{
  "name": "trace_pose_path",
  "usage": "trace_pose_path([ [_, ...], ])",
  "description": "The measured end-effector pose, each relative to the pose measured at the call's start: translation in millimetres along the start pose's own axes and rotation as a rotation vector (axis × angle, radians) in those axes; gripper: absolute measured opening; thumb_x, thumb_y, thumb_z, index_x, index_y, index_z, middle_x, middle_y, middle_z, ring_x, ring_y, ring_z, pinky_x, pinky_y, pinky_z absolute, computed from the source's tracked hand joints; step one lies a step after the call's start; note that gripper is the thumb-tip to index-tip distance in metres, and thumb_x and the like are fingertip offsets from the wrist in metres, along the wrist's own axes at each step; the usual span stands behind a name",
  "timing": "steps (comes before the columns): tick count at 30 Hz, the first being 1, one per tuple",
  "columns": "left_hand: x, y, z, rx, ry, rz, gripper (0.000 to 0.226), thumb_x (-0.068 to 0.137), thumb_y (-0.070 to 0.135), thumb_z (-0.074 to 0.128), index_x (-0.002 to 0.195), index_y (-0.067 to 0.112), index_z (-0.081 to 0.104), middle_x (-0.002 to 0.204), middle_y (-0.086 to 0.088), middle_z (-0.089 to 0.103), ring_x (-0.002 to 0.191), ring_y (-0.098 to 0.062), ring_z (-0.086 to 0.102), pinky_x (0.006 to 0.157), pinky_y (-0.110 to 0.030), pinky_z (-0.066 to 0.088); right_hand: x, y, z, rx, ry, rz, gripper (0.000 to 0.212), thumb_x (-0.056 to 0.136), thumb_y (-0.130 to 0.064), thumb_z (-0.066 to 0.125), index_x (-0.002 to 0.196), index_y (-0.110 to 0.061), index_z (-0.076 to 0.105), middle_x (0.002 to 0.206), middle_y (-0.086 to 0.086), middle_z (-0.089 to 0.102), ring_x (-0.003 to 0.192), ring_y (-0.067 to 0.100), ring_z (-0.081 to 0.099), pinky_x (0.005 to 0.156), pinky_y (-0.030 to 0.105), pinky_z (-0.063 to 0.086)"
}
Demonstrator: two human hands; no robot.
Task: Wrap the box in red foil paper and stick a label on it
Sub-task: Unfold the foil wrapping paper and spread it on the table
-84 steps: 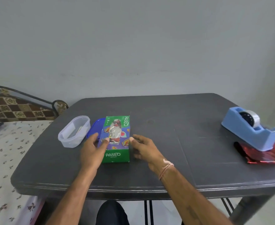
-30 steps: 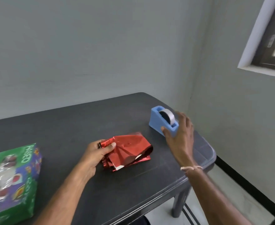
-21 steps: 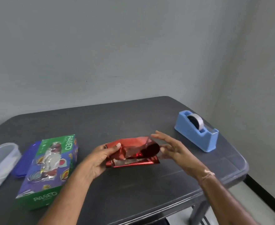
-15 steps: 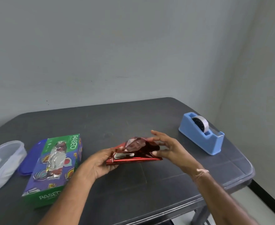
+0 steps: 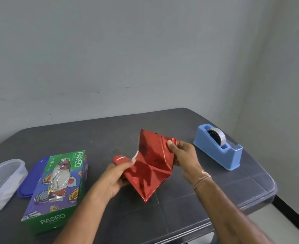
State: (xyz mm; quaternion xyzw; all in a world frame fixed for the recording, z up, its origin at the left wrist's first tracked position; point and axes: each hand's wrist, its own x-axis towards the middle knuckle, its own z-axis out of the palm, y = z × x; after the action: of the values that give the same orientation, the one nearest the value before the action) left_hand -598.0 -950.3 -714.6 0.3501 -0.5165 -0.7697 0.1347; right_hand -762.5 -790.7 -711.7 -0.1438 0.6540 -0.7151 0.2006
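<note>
Honestly, left hand [image 5: 113,178] and right hand [image 5: 184,155] each pinch the creased red foil paper [image 5: 150,166]; a hard tug could tear it.

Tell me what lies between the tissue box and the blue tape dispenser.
In the head view: the partly unfolded red foil paper, pinched by the left hand and the right hand over the dark table.

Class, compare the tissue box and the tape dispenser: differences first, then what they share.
The box is green and purple, patterned; the dispenser is plain blue. The box lies at the table's left, the dispenser at its right. The box is a straight-sided block; the dispenser slopes and holds a tape roll. Both rest on the table.
</note>
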Motion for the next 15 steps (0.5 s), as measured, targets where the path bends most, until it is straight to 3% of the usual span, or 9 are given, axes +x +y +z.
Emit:
trace_pose_path([
  [2,5,-6,-3,0.041,0.111,0.052,0.034,0.088,0.006,0.076,0.119,-0.001,0.066,0.086,-0.011,0.077,0.078,-0.023,0.072,0.059,-0.032,0.059,4,6,-7,0.073,0.055,0.089,0.019,0.098,-0.023,0.070,0.104,-0.005,0.071,0.092,0.016,0.076,0.075,0.022,0.073,0.064,0.035,0.063],
  [5,5,-9,-7,0.000,0.143,0.057,0.021,0.091,0.012,0.074,0.109,0.003,0.068,0.089,-0.011,0.076,0.081,-0.023,0.071,0.062,-0.034,0.057,8,19,-17,0.075,0.171,0.135,0.015,0.096,-0.015,0.072,0.105,-0.003,0.068,0.107,0.022,0.073,0.091,0.025,0.071,0.072,0.037,0.062],
  [7,1,-8,-7,-0.030,0.143,0.042,0.014,0.093,0.018,0.072,0.102,0.008,0.068,0.081,-0.008,0.076,0.077,-0.022,0.071,0.060,-0.033,0.057,6,26,-20,-0.279,0.298,0.024,0.033,0.091,-0.022,0.078,0.118,-0.011,0.062,0.113,0.007,0.066,0.107,0.023,0.063,0.087,0.036,0.053],
  [9,-1,-9,-7,-0.043,0.163,0.048,0.018,0.092,0.017,0.073,0.105,0.008,0.066,0.081,-0.009,0.075,0.078,-0.024,0.071,0.064,-0.035,0.057,-7,24,-12,-0.593,0.411,-0.175,0.043,0.086,-0.029,0.082,0.120,-0.022,0.058,0.113,-0.006,0.058,0.107,0.015,0.058,0.091,0.034,0.049],
  [10,-1,-9,-6,-0.052,0.169,0.051,0.023,0.090,0.016,0.075,0.109,0.007,0.066,0.085,-0.011,0.075,0.081,-0.026,0.071,0.068,-0.037,0.058,-14,22,-4,-0.572,0.362,-0.242,0.037,0.084,-0.029,0.083,0.114,-0.024,0.061,0.107,-0.008,0.062,0.098,0.010,0.062,0.086,0.031,0.052],
  [12,-4,-8,-3,-0.080,0.172,0.052,0.033,0.086,0.015,0.078,0.115,0.005,0.066,0.092,-0.015,0.075,0.084,-0.029,0.071,0.075,-0.040,0.059,-31,20,20,-0.404,0.034,-0.228,0.019,0.085,-0.026,0.083,0.098,-0.025,0.069,0.090,-0.008,0.071,0.074,0.002,0.067,0.069,0.024,0.054],
  [13,-7,-7,-1,-0.094,0.165,0.050,0.032,0.087,0.017,0.078,0.115,0.004,0.067,0.091,-0.015,0.074,0.082,-0.029,0.071,0.074,-0.039,0.060,-39,22,33,-0.361,-0.133,-0.197,0.013,0.087,-0.025,0.083,0.094,-0.025,0.072,0.086,-0.005,0.073,0.069,0.003,0.067,0.064,0.024,0.053],
  [15,-13,-6,3,-0.116,0.132,0.037,0.029,0.092,0.029,0.073,0.107,0.004,0.070,0.085,-0.015,0.075,0.074,-0.027,0.072,0.064,-0.035,0.061,-49,31,49,-0.351,-0.312,-0.200,0.013,0.088,-0.029,0.082,0.096,-0.021,0.075,0.090,-0.002,0.077,0.071,0.007,0.070,0.064,0.025,0.056],
])
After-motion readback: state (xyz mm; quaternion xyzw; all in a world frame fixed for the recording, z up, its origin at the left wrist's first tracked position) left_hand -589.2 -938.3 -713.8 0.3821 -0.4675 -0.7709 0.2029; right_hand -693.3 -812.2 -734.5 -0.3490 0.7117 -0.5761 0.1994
